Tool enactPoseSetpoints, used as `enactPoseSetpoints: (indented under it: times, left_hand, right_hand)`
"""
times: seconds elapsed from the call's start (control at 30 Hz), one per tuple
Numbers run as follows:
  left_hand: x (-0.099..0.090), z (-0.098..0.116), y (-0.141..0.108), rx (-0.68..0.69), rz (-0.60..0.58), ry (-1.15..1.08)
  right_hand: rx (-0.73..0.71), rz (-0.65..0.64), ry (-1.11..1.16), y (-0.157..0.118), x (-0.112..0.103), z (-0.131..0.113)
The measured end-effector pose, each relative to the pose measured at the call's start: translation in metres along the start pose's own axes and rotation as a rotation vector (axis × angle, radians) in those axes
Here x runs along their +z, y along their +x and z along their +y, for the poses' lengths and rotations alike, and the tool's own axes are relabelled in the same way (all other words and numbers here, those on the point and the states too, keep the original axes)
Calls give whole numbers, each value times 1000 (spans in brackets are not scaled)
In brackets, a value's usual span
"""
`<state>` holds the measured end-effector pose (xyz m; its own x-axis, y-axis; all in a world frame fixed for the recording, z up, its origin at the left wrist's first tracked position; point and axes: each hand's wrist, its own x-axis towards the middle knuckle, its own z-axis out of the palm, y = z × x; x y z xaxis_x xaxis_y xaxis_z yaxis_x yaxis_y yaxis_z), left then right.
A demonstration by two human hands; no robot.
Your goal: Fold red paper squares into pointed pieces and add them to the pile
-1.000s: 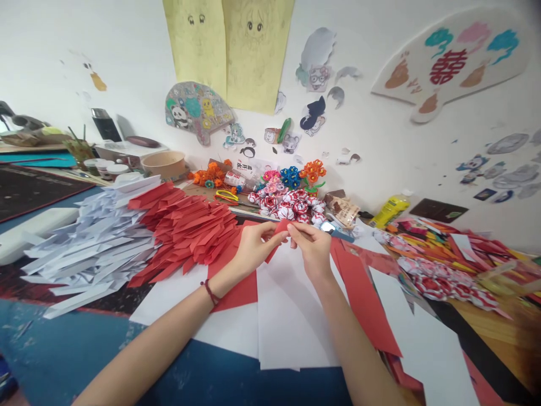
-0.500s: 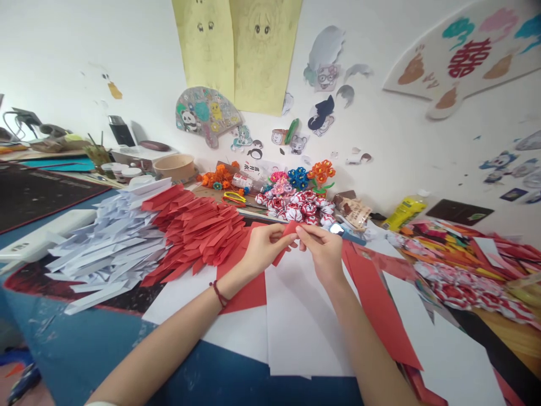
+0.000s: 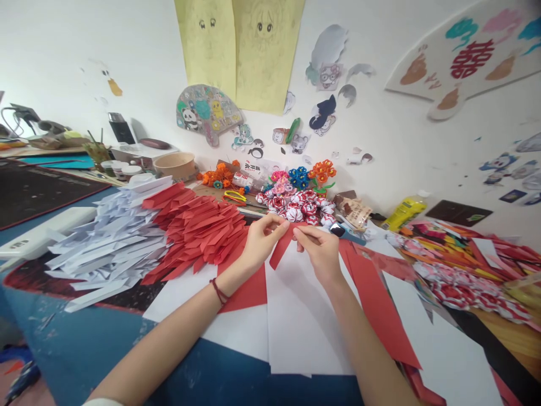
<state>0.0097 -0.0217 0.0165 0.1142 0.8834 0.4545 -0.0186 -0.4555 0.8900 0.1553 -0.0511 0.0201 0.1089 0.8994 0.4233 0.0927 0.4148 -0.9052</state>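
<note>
A red paper strip (image 3: 279,252) is pinched between my two hands, over white paper sheets (image 3: 306,327). My left hand (image 3: 262,239) is closed, thumb and forefinger on the strip's upper left side. My right hand (image 3: 319,248) grips it from the right, its fingertips close to the left ones. The lower end of the strip slants down to the left. Some of the strip is hidden behind my fingers. A red paper sheet (image 3: 245,293) lies under my left wrist.
On the left are piles of folded white strips (image 3: 114,237) and folded red strips (image 3: 198,231). Red-and-white paper flowers (image 3: 296,208) sit behind my hands. Red paper (image 3: 376,299), coloured strips (image 3: 456,248) and a yellow bottle (image 3: 406,210) are on the right.
My hands have shifted slightly apart at the fingertips. The red strip has turned, so more of its length now shows hanging down to the left.
</note>
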Motion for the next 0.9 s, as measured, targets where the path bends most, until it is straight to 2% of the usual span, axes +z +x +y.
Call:
enactPoseSetpoints:
  times: [0.2,0.37,0.5,0.6,0.7,0.77,0.9]
  left_hand:
    - [-2,4,1,-53,-28,-84]
    - [-3,7,-2,29,-21,69]
    - [-1,6,-4,72,-42,170]
    - [0,4,-4,66,-95,238]
    - [0,4,-4,59,-88,289]
    - [-1,4,-4,49,-71,283]
    - [-2,5,-3,-9,-158,209]
  right_hand:
    - [-5,-30,-9,0,-1,0]
    - [14,-47,-5,0,0,2]
    - [40,-9,26,0,-1,3]
    - [56,9,65,1,-2,4]
    - [83,17,111,2,-2,6]
    - [98,23,148,3,-1,7]
    - [110,56,198,3,-1,9]
